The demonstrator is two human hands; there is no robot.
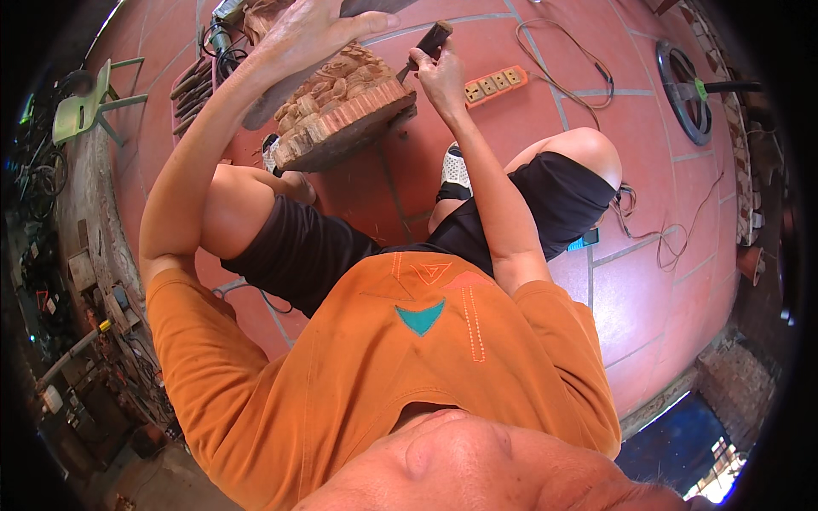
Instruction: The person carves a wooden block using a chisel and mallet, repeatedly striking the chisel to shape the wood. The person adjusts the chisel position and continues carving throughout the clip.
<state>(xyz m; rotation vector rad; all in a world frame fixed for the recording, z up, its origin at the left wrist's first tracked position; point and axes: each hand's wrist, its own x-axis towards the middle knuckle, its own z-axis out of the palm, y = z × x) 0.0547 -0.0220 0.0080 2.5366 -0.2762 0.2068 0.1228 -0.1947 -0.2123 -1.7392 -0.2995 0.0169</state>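
Observation:
A carved wooden block point(341, 106) with rounded relief on top and a rough pale edge lies in front of my crossed legs. My right hand point(440, 78) is closed on a chisel with a dark handle point(434, 37). Its short metal blade points down to the left, by the block's right end; whether it touches the wood I cannot tell. Over the far left part of the block, my left hand point(319, 27) is stretched out with the thumb apart, and no held thing shows in it. The top edge of the picture cuts off some of its fingers.
An orange power strip point(496, 86) lies just right of my right hand, its cable point(588, 60) looping over the red tiles. Several carving tools point(192, 95) lie left of the block, near a power tool point(223, 41). A green plastic chair point(85, 109) stands farther left; a dark ring-shaped base point(667, 89) lies far right.

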